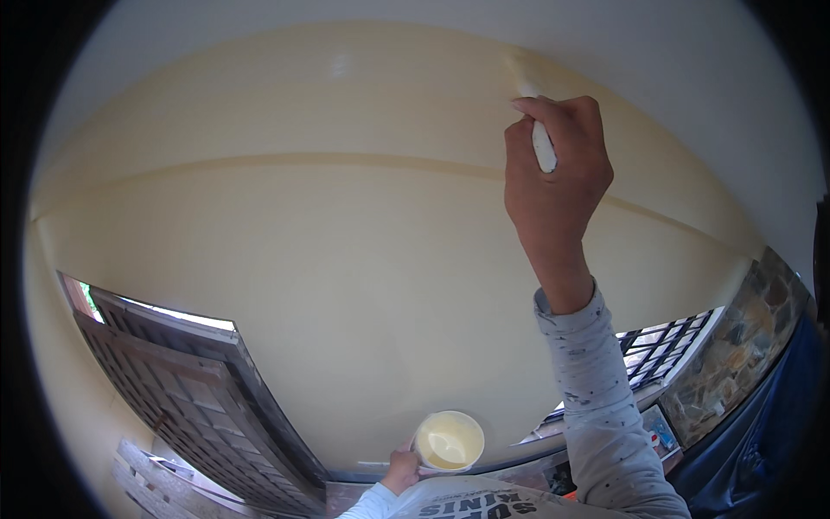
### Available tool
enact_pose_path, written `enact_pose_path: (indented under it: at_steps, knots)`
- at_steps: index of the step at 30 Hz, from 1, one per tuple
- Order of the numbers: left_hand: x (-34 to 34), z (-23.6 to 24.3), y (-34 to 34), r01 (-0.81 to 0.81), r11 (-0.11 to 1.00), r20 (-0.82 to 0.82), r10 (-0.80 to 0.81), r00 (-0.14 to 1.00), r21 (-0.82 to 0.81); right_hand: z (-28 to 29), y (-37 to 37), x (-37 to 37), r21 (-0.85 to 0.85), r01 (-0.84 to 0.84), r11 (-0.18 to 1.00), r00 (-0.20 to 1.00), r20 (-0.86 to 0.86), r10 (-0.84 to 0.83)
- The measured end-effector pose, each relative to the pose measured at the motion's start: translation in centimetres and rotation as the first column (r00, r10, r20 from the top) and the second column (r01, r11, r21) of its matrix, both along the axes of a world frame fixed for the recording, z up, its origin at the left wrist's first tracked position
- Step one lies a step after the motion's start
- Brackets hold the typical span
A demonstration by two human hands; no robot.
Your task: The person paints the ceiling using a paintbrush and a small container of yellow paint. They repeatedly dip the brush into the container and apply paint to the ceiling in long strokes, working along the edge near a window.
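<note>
My right hand (553,164) is raised high and shut on a paintbrush (538,130) with a white handle. The brush tip rests against the cream-coloured wall (346,259), near where it meets the white ceiling (657,52). My left hand (401,470) is low at the bottom edge, holding a small round white cup of cream paint (448,440) close to my chest. A grey long sleeve speckled with paint covers my right forearm (596,398).
A brown wooden door (181,381) stands at lower left below the wall. A window with a dark metal grille (661,346) is at lower right, beside a stone-clad pillar (743,346) and a blue sheet (761,432). A horizontal moulding line (303,160) crosses the wall.
</note>
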State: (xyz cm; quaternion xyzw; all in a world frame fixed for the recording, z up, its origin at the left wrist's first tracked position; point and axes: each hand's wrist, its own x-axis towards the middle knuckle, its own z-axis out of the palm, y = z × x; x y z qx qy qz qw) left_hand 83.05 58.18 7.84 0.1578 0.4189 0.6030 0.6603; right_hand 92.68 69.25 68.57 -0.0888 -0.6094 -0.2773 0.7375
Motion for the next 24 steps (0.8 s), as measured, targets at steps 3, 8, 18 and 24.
enact_pose_path:
  at_steps: [3, 8, 18, 24]
  knots:
    - [0.1, 0.8, -0.1, 0.018, 1.0, 0.019, -0.018, 1.0, -0.006, 0.1, 0.5, 1.4, 0.015, 0.013, 1.0, 1.0, -0.028, -0.013]
    - [0.1, 2.4, -0.7, 0.062, 0.998, 0.022, -0.062, 0.998, 0.014, -0.1, 1.5, 4.8, -0.004, 0.082, 0.997, 0.994, -0.075, -0.082]
    - [-0.2, 3.3, -0.5, -0.002, 0.986, -0.046, -0.006, 0.999, -0.165, -2.1, -2.4, 1.6, -0.077, -0.304, 0.949, 0.951, -0.075, 0.299]
    - [0.4, 9.3, -2.1, 0.038, 0.991, -0.099, -0.051, 0.994, -0.13, -1.3, 1.7, 8.5, -0.162, -0.248, 0.955, 0.907, -0.386, 0.17]
